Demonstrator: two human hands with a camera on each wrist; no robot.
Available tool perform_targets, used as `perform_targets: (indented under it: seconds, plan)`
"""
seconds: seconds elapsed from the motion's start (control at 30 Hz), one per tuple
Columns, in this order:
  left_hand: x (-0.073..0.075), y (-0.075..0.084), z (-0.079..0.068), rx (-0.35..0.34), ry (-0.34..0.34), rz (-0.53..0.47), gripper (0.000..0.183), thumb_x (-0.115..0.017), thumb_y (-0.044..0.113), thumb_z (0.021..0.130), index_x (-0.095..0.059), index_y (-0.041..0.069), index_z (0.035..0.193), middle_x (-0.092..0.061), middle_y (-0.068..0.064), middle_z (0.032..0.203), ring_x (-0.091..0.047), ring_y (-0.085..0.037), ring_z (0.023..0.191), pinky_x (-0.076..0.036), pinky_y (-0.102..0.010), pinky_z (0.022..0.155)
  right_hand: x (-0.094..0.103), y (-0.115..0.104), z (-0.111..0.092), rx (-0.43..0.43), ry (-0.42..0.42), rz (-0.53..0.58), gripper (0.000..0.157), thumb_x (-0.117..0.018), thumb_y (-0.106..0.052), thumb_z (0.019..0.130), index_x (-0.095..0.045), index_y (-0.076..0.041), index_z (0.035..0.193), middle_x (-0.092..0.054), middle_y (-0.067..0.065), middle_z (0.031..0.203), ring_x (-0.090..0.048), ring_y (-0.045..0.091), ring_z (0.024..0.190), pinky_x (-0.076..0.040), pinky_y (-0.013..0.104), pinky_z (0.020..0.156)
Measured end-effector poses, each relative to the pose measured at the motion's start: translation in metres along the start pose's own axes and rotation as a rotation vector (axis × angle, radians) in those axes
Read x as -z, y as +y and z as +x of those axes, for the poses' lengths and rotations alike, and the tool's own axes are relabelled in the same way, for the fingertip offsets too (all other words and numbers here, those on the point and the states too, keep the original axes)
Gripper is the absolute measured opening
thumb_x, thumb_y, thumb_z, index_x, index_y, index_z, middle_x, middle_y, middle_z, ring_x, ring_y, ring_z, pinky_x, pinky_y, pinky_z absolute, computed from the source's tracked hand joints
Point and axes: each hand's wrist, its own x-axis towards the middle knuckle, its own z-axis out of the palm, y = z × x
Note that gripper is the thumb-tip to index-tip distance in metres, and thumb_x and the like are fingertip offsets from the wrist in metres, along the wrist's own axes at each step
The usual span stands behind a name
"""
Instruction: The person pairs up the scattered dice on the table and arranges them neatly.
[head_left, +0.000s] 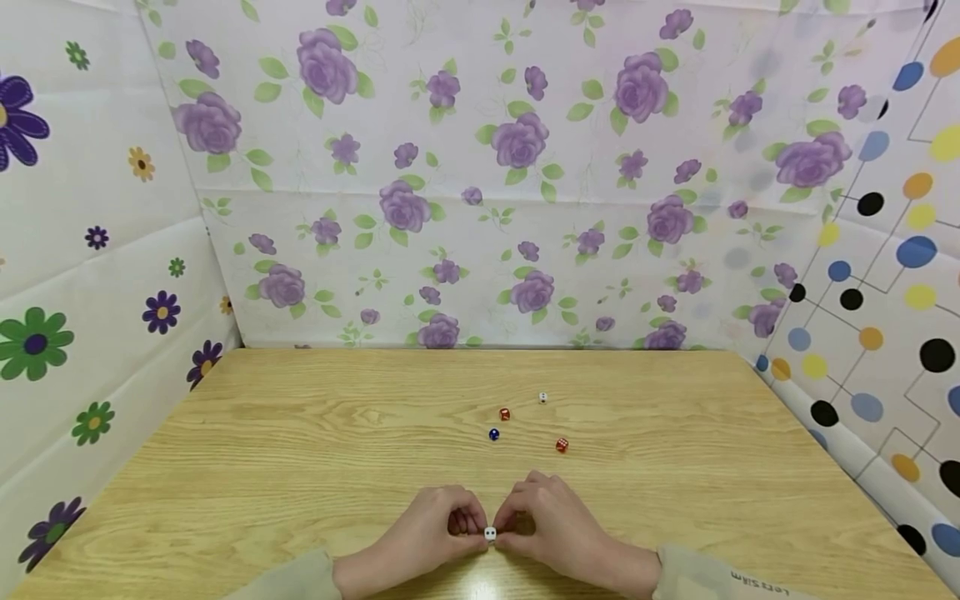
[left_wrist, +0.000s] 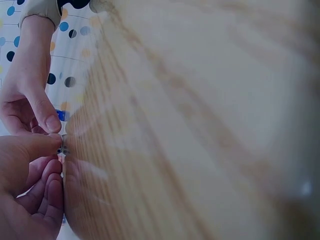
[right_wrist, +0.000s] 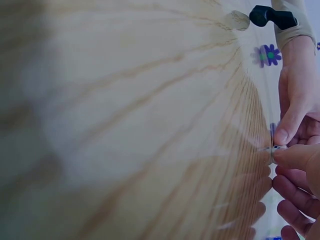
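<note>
A white die (head_left: 490, 533) was held between the two hands, at the near part of the counter (head_left: 300, 467). It was pinched from its left side by the thumb and fingers of the left hand (head_left: 431, 525) and from its right side by those of the right hand (head_left: 557, 523); two dark pips were turned toward the head camera. Whether the die was supported by the counter or slightly raised could not be told. Four further dice were placed beyond the hands. A blue die (head_left: 494, 434) was located straight beyond the gap between them, with a red die (head_left: 505, 414) just past it. A second red die (head_left: 562, 446) was situated just beyond the right hand, and a second white die (head_left: 543, 398) was set farthest from both. Each wrist was covered by a pale sleeve; lettering was printed on the right sleeve (head_left: 723, 575). The counter was bounded on the far side by a purple-flowered cloth (head_left: 465, 242), to the left of the hands by a daisy-patterned cloth (head_left: 112, 325), and to their right by a dotted cloth (head_left: 892, 333).
</note>
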Motion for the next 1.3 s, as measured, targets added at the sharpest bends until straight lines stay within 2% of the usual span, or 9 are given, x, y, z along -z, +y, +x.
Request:
perform_targets:
  seconds: [0.8, 1.1, 1.3]
  plan:
    - [0.000, -0.001, 0.001, 0.001, 0.000, 0.002, 0.012, -0.081, 0.018, 0.082, -0.070, 0.015, 0.084, -0.066, 0.008, 0.079, -0.054, 0.007, 0.068, -0.049, -0.014, 0.062, 0.001, 0.000, 0.000, -0.007, -0.003, 0.010, 0.009, -0.082, -0.033, 0.080, -0.075, -0.034, 0.085, -0.067, -0.025, 0.083, -0.051, -0.005, 0.080, -0.036, 0.016, 0.071]
    - [-0.002, -0.002, 0.000, -0.037, 0.006, 0.016, 0.012, -0.081, 0.017, 0.082, -0.069, 0.016, 0.082, -0.065, 0.008, 0.078, -0.053, 0.008, 0.067, -0.049, -0.014, 0.062, 0.004, 0.006, -0.002, -0.009, -0.040, 0.073, 0.011, -0.081, -0.031, 0.082, -0.075, -0.030, 0.090, -0.068, -0.022, 0.086, -0.052, -0.005, 0.085, -0.044, 0.019, 0.079]
    - [-0.001, 0.000, 0.000, -0.042, 0.004, 0.024, 0.012, -0.080, 0.018, 0.083, -0.069, 0.016, 0.082, -0.065, 0.008, 0.078, -0.054, 0.007, 0.068, -0.049, -0.014, 0.062, 0.012, 0.006, 0.002, 0.011, -0.042, 0.059, 0.011, -0.080, -0.031, 0.082, -0.075, -0.026, 0.091, -0.069, -0.019, 0.085, -0.055, -0.001, 0.085, -0.046, 0.020, 0.079]
